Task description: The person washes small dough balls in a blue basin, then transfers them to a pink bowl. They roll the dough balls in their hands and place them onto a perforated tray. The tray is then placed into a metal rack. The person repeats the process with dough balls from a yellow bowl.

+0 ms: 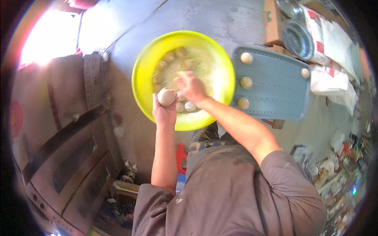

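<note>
A wide yellow-green basin [138,79] stands before me, with several pale round balls, apparently dough, along its inner side and whitish powder on its bottom. On the palm of my left hand [165,113], over the basin's near left part, rests a larger smooth ball [166,97]. My right hand [191,85] is above the basin's middle, slightly blurred, fingers apart, with nothing visible in it. Below that hand lie a whiter ball [190,106] and a ball [179,106] beside it. Another ball [189,64] sits beyond my fingertips.
Right of the basin, a grey-blue perforated tray [274,85] bears several balls. Behind it are a cardboard box [273,23], a metal bowl [297,39] and white sacks [330,79]. Dark wooden furniture [71,159] stands at left; assorted clutter lies at lower right.
</note>
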Demonstrator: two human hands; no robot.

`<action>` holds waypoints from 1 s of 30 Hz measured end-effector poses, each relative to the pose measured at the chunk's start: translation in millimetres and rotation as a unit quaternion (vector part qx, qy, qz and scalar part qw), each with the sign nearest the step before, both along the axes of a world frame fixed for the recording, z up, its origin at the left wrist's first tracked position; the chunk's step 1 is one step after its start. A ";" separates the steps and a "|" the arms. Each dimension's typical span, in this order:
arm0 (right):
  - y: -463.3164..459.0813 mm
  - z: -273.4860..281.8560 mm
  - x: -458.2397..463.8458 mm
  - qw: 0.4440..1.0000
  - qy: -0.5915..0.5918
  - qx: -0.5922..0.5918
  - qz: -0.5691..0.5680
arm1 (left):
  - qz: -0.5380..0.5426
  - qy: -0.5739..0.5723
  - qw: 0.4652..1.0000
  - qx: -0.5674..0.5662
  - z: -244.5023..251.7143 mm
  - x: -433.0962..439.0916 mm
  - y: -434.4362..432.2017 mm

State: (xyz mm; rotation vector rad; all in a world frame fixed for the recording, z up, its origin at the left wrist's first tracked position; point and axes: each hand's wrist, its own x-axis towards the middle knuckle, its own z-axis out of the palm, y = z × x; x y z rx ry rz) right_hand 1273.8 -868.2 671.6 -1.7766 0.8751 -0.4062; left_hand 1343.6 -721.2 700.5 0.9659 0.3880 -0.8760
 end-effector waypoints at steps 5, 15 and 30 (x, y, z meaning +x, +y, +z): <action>40.7 27.0 -1.2 0.984 -0.148 -0.088 0.053 | -0.003 0.030 0.996 -0.078 -20.3 -23.1 -3.9; -61.1 27.4 -163.3 0.989 -0.143 0.003 -0.029 | -0.236 0.043 0.970 -0.023 13.8 -147.7 -113.3; -312.6 -138.3 -313.2 0.923 0.160 -0.315 -0.154 | -0.289 -0.052 0.952 0.088 -16.2 -227.8 -138.9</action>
